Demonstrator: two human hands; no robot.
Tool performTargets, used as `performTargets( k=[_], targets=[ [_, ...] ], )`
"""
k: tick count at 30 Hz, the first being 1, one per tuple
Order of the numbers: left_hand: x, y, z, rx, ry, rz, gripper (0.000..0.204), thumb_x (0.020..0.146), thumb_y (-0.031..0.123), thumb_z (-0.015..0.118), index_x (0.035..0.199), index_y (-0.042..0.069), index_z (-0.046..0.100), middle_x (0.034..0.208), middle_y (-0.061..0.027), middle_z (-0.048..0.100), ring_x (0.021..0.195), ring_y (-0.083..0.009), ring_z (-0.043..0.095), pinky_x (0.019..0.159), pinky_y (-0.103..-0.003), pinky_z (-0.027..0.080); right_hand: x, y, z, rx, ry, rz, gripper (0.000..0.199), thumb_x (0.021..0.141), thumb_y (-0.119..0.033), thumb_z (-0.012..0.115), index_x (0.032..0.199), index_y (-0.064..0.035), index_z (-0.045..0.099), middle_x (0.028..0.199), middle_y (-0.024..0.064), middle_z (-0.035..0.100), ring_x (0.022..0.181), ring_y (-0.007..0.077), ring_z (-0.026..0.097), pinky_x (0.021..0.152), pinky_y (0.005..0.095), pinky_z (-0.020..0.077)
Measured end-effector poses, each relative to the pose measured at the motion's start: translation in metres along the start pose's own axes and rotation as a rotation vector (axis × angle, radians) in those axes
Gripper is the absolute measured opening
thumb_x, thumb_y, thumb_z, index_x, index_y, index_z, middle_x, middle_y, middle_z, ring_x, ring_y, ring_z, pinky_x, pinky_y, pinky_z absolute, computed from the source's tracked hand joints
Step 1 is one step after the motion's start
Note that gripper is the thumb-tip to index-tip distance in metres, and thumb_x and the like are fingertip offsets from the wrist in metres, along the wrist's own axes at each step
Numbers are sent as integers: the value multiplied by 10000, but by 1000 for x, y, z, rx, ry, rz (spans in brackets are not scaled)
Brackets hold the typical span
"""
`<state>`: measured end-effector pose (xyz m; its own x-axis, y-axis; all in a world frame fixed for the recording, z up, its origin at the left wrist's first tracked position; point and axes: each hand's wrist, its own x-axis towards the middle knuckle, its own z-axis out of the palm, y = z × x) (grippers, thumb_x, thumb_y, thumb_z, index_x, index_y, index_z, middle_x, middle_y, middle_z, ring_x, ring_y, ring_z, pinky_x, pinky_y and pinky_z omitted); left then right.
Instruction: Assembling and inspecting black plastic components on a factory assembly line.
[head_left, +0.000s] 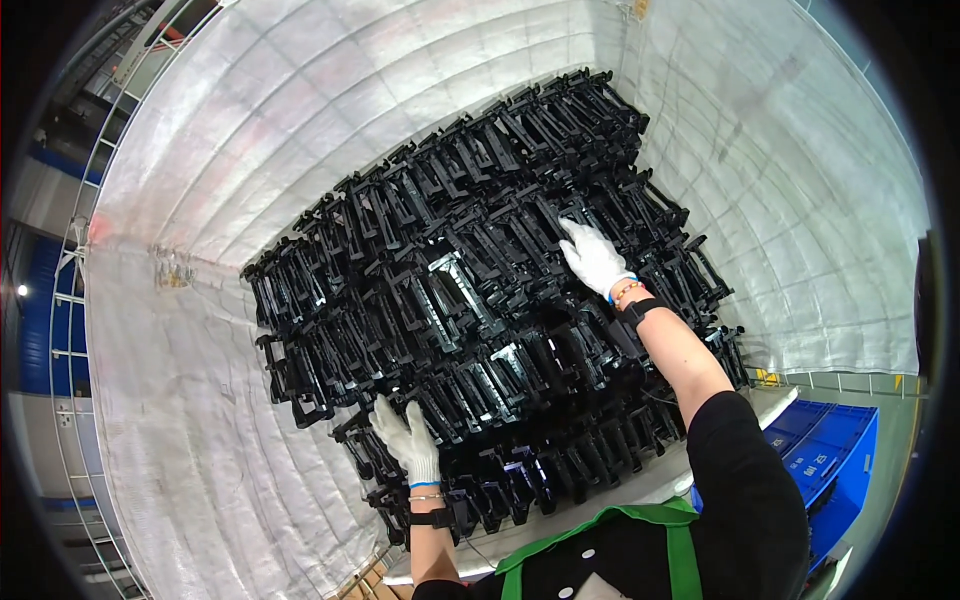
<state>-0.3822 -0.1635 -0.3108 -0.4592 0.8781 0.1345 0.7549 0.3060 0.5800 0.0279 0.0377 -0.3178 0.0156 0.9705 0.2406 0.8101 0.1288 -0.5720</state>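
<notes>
- The black plastic parts [470, 300] lie packed in rows inside a big white lined bin [250, 150], and they fill its middle from the near edge to the far corner.
- The rows run on a slant, from the lower left up toward the upper right; each part's long axis lies across its row.
- The right hand [592, 258], in a white glove, reaches far over the stack with the arm stretched out. Its fingers are spread and lie flat on the top parts, pointing up and left; it grips nothing that I can see.
- The left hand [407, 441], also gloved, rests on the near edge of the stack, close to the body. Its fingers are loosely spread on the parts at the lower left, and whether they close on one I cannot tell.
- The left hand is nearer to the front rows; the right hand is nearer to the middle and far rows.
- A blue crate [830, 450] stands outside the bin, to the right.
</notes>
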Motion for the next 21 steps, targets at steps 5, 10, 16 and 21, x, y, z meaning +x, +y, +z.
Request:
performTargets(
  k=[5, 10, 16, 21],
  targets=[
    [-14, 4, 12, -81, -44, -7, 730, 1037, 452, 601, 1582, 3, 413, 1632, -192, 435, 1562, -384, 280, 1281, -467, 200, 0, -13, -3, -121, -80, 61, 459, 1019, -276, 596, 1419, -55, 558, 1185, 207, 686, 1119, 416, 640, 991, 498, 523],
    [-33, 10, 32, -134, -128, -9, 813, 1016, 558, 586, 1594, 20, 393, 1632, -217, 411, 1553, -421, 273, 1269, -508, 230, -3, -12, -12, -33, -242, 138, 615, 1051, -409, 540, 1567, -88, 444, 1403, 236, 592, 1340, 395, 535, 1144, 450, 418],
    [-48, 35, 46, -119, -208, 59, 728, 1036, 458, 606, 1578, 11, 414, 1618, -209, 441, 1545, -401, 305, 1272, -483, 227, -3, 10, -6, 346, -253, 175, 834, 1036, -641, 449, 1637, -71, 347, 1643, 209, 390, 1544, 364, 316, 1272, 417, 239],
    [-48, 36, 36, -122, -209, 74, 714, 1037, 440, 606, 1575, 11, 416, 1609, -211, 450, 1536, -403, 320, 1268, -485, 241, -9, 13, 5, 652, -29, 338, 863, 1028, -647, 457, 1636, -47, 336, 1663, 191, 379, 1555, 344, 312, 1277, 404, 226]
  ],
)
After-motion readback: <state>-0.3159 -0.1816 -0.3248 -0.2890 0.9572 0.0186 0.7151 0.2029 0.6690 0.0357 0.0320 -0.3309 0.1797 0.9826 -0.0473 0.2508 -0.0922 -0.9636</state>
